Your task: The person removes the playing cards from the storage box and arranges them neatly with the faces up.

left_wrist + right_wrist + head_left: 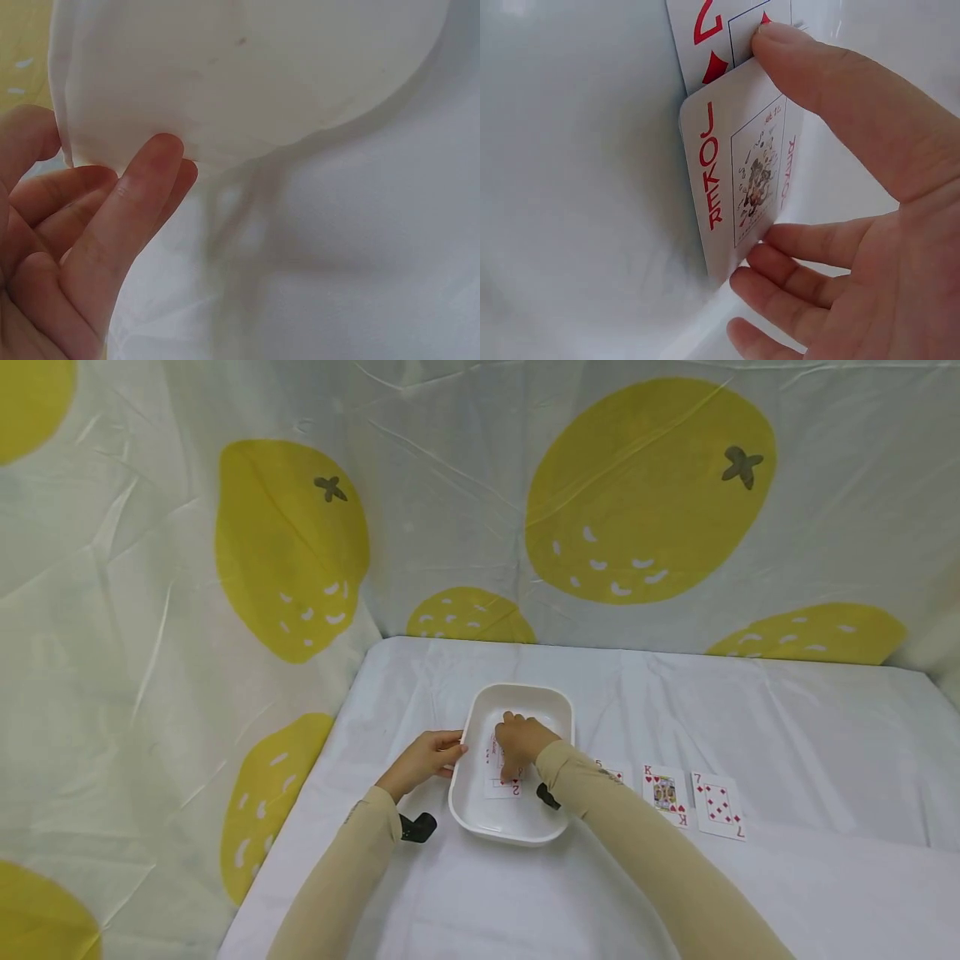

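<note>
A white tray [525,690] stands on the white tablecloth. My right hand [517,758] reaches into it and pinches a Joker card [742,187], with the thumb [832,90] on top and the fingers [795,247] underneath. The Joker overlaps a 2 of diamonds [716,34] lying face up on the tray floor [577,187]. My left hand [429,758] rests against the tray's left outer wall [240,67], its index finger [131,202] straight and touching it.
Three cards lie face up in a row right of the tray: a 5 [618,772] partly hidden by my forearm, a king of hearts [666,794] and a 7 of diamonds [718,805]. A lemon-print curtain [645,493] closes off the back and left.
</note>
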The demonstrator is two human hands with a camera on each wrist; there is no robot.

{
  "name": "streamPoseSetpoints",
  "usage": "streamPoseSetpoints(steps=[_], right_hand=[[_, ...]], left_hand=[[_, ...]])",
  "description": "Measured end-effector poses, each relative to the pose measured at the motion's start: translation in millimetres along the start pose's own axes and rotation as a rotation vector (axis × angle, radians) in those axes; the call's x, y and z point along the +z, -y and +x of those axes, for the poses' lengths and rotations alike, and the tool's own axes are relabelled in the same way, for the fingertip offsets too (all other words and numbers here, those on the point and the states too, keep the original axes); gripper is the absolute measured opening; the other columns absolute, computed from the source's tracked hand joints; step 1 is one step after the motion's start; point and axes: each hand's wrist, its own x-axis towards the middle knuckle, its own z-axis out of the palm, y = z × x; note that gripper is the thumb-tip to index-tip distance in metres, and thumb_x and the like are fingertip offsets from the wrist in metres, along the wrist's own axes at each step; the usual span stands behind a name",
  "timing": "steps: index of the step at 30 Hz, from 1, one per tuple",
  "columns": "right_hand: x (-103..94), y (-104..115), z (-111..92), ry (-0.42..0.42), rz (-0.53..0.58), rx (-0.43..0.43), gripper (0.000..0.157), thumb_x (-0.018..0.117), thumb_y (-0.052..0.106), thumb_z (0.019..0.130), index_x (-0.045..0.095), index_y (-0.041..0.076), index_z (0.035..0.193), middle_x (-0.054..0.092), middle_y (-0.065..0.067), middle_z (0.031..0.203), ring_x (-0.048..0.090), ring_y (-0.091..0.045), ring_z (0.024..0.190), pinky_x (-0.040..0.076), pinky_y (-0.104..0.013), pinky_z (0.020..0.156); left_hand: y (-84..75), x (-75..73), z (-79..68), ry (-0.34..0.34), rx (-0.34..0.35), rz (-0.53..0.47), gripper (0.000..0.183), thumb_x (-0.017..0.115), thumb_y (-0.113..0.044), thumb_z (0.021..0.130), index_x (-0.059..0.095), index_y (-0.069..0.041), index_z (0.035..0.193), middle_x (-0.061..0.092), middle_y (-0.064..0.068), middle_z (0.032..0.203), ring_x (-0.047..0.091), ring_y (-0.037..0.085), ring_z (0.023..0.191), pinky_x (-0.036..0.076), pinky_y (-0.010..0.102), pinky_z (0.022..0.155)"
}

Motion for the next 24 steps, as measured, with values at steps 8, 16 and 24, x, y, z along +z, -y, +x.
streamPoseSetpoints(steps=[8,16,24], right_hand=[[-11.0,3,-5,0.014,0.063,0.005,0.05,0.082,0.029,0.058,0.055,0.007,0.094,0.041,-0.005,0.089,0.045,-0.021,0.078,0.043,-0.033,0.067],[-22.0,6,-10,0.016,0.054,0.009,0.05,0.083,0.034,0.059,0.056,0.008,0.093,0.041,-0.006,0.092,0.045,-0.022,0.079,0.042,-0.037,0.073],[-31.6,7,-15,0.018,0.005,0.014,0.059,0.082,0.038,0.06,0.055,0.006,0.102,0.042,-0.006,0.094,0.046,-0.021,0.081,0.041,-0.04,0.077]], left_hand=[[4.7,-0.5,1.6,-0.01,0.007,0.005,0.043,0.051,-0.008,0.092,0.04,0.006,0.132,0.049,0.027,0.121,0.058,0.036,0.096,0.053,0.034,0.071],[22.5,-1.2,11.2,-0.056,0.004,0.016,0.044,0.054,-0.015,0.091,0.045,-0.001,0.131,0.054,0.021,0.119,0.062,0.029,0.09,0.053,0.033,0.07],[21.5,0.1,11.4,-0.077,-0.008,0.045,0.042,0.054,-0.015,0.091,0.046,-0.003,0.131,0.055,0.018,0.118,0.062,0.027,0.089,0.053,0.033,0.069]])
